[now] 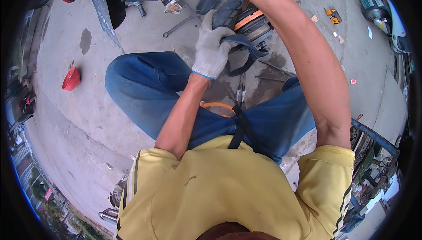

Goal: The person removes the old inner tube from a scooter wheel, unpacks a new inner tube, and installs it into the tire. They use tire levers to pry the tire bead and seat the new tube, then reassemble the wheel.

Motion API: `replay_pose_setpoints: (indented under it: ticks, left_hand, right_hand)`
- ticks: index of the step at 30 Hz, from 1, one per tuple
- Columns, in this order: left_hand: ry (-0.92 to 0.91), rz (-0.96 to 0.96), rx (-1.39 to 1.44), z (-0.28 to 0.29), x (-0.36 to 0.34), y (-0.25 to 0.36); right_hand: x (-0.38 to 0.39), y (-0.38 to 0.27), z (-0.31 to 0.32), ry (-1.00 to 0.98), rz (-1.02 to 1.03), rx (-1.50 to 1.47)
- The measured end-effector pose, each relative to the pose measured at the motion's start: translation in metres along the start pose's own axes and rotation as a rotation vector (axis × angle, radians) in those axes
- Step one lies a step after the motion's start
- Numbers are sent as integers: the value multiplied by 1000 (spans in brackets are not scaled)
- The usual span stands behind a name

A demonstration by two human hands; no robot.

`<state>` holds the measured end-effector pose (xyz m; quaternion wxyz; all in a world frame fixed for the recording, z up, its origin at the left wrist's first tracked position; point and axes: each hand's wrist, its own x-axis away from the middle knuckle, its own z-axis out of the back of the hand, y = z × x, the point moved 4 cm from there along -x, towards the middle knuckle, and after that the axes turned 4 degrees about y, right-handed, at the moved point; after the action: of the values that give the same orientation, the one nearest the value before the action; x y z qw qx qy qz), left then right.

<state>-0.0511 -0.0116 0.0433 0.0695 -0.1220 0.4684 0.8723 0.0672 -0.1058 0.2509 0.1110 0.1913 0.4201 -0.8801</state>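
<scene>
In the left fingers (221, 33) curls a dark strip (252, 48), probably rubber.

Tyre (226, 14): black, coarse-treaded, curved, seen from above near the upper edge, low over the ground (274, 66). Set at a slant, with an orange band (249, 20) along its right side and darker parts beyond, the far portion partly hidden by the right arm (299, 33). Just below, a strip (247, 43): dark grey, broad, thin, rubbery-looking. Caught at its upper left in the left hand (214, 49), close beside the tyre; bent out to the right from there, then turned back down and leftward into an open, twisted loop. Impossible to tell whether joined to the tyre.
</scene>
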Motion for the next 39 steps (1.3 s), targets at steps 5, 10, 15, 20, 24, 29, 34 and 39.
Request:
replay_pose_setpoints:
  ticks: [5,10,15,20,24,29,34,39]
  left_hand:
    - [12,-295,-193,4,32,65]
    - [-123,-261,-363,-4,6,64]
    - [-280,-165,-185,-34,-9,17]
    - [-46,-462,-543,-47,-20,50]
    - [-108,-438,-686,-56,-20,63]
    - [-224,-201,-684,-61,-33,64]
    - [-117,58,-674,-52,-46,88]
    - [-51,-129,-608,-49,-43,72]
  right_hand:
    - [4,1,21,-58,111,-23]
    - [12,9,-24,301,232,-14]
    - [24,4,-10,235,184,-30]
    - [46,5,-12,263,383,-237]
    - [50,13,-6,400,422,-339]
    - [50,16,-13,414,399,-319]
    - [49,7,-14,400,396,-381]
    - [49,12,-11,420,441,-353]
